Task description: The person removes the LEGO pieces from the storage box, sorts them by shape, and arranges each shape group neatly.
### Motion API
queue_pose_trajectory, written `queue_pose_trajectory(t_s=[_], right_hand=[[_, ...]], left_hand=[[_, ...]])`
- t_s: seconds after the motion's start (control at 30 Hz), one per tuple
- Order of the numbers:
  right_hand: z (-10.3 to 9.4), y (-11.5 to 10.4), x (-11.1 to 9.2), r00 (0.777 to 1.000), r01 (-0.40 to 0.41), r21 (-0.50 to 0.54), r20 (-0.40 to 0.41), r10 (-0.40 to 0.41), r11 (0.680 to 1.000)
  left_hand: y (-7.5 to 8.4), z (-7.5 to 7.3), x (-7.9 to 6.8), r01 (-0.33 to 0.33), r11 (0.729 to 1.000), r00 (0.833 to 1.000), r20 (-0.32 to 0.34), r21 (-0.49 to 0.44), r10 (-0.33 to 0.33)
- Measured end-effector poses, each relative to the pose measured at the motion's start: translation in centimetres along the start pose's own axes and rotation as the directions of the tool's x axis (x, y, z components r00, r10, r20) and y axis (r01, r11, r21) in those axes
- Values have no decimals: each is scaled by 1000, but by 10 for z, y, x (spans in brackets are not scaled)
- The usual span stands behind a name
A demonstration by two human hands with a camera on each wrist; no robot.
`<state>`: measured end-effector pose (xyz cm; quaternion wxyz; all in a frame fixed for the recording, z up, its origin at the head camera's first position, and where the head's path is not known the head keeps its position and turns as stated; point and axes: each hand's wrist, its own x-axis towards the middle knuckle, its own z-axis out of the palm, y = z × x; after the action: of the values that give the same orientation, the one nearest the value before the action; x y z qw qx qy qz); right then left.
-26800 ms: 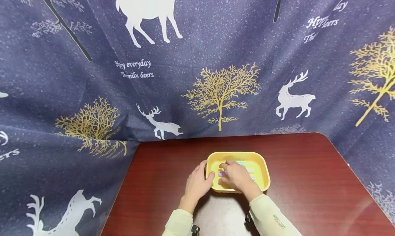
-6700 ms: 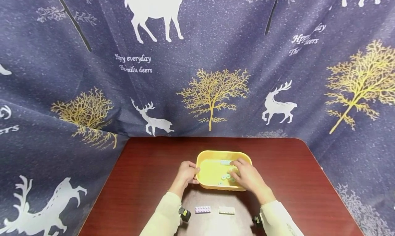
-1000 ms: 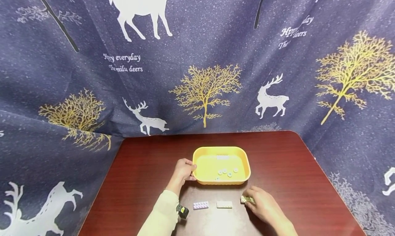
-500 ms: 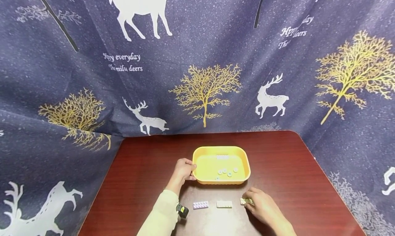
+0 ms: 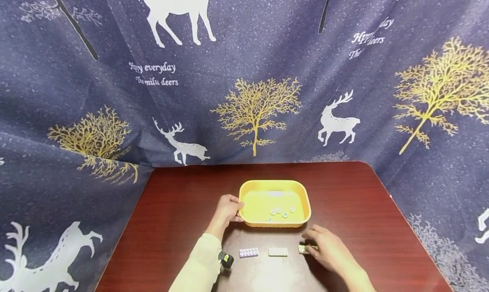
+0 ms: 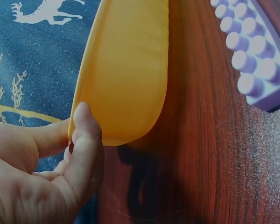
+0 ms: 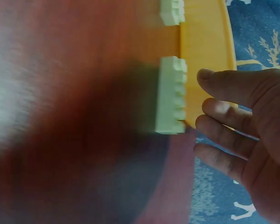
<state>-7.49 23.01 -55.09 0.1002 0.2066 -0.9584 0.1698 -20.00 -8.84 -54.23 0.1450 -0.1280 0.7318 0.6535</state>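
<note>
My left hand [image 5: 228,209] pinches the left rim of a yellow plastic bin [image 5: 275,225], thumb and fingers either side of the wall in the left wrist view. My right hand [image 5: 332,249] hovers by a pale green toy building brick [image 7: 170,95]; its fingers are spread and apart from the brick in the right wrist view. In the head view the fingers hide part of that brick. To its left lie a second pale brick [image 5: 277,252] and a purple brick [image 5: 248,252], roughly in a row, studs up.
Inside the bin lie several small round pieces [image 5: 284,215] and a pale brick [image 5: 276,194] near the far wall. The bin stands on a reddish-brown wooden table [image 5: 183,207]. A dark blue cloth [image 5: 237,54] with deer and trees hangs behind.
Earlier, the purple and second pale bricks came to lie in front of the bin. In the last second my right hand set the third brick down beside them, let go and lifted off.
</note>
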Motion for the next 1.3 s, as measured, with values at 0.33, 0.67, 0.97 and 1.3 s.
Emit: queue_pose_trajectory(t_s=[0.33,0.67,0.97,1.3], right_hand=[[-14,4,28,989,56,-12,-138,-57,998],[-18,-1,53,984,81,5,-157,-79,997],[-5,1,76,986,81,15,-147,-78,997],[11,4,96,997,46,12,-69,-45,999]], left_hand=[[0,-2,0,1,1000,1000,10,-17,-1],[0,-2,1,0,999,1000,18,-35,1],[0,-3,-1,4,999,1000,11,-34,-3],[2,-3,-3,1,1000,1000,17,-24,-1]])
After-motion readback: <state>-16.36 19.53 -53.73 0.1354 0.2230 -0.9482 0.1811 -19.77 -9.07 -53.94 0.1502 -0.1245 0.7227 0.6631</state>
